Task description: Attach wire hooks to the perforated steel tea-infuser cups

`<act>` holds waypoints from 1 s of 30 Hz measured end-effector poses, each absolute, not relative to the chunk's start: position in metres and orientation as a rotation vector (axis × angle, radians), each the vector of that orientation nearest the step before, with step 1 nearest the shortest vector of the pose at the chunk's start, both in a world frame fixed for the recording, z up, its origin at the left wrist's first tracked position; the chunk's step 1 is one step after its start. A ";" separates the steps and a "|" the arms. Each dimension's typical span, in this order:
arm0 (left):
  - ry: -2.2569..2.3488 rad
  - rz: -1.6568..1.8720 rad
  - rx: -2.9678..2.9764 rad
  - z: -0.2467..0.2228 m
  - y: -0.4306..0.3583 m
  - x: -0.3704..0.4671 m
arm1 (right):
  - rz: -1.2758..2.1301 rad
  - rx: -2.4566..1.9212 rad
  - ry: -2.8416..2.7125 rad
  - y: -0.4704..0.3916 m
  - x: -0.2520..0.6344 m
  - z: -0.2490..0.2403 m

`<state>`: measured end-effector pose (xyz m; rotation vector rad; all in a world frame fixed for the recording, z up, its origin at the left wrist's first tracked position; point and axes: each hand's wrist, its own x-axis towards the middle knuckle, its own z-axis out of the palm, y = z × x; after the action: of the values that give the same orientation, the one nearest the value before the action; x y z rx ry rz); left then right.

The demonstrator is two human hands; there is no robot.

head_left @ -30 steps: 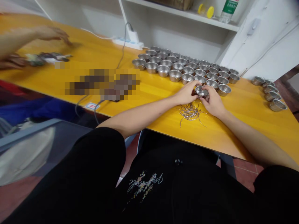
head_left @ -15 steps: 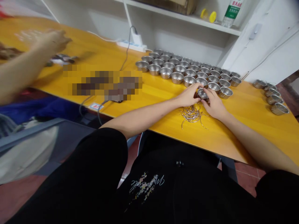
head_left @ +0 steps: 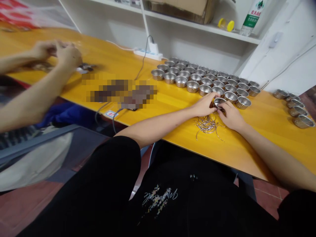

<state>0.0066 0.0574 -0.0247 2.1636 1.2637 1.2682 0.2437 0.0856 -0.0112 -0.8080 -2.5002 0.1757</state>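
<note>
A small perforated metal cup is between my two hands, just in front of the rows of similar cups. My left hand grips its left side, fingers curled round the rim. On the cup's right side my right hand has its thumb and fingers closed at the near edge; whether a wire is pinched there too is hidden. Below my hands lies a loose heap of thin curved metal wires on the yellow table.
Rows of perforated metal cups stand behind my hands, and several more cups line the right. Two pixelated objects lie left near cables. A power strip sits by the shelf. A co-worker's hands work at far left.
The view has shifted, so the table contents appear lower and to the right. My hands stay at the same cup, with the right fingers drawn nearer its front edge. The co-worker's second hand now shows.
</note>
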 end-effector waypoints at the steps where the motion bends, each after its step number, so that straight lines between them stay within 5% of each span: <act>1: 1.258 1.273 2.169 -0.025 0.058 0.006 | 0.173 -0.812 -2.487 0.086 0.244 -0.012; 30: 1.484 1.030 2.199 -0.014 0.047 0.007 | 0.447 -0.732 -2.252 0.086 0.245 -0.016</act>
<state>0.0071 0.0470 -0.0136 2.1991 1.4836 1.0304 0.2446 0.0861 -0.0161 -0.7316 -2.2519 0.4473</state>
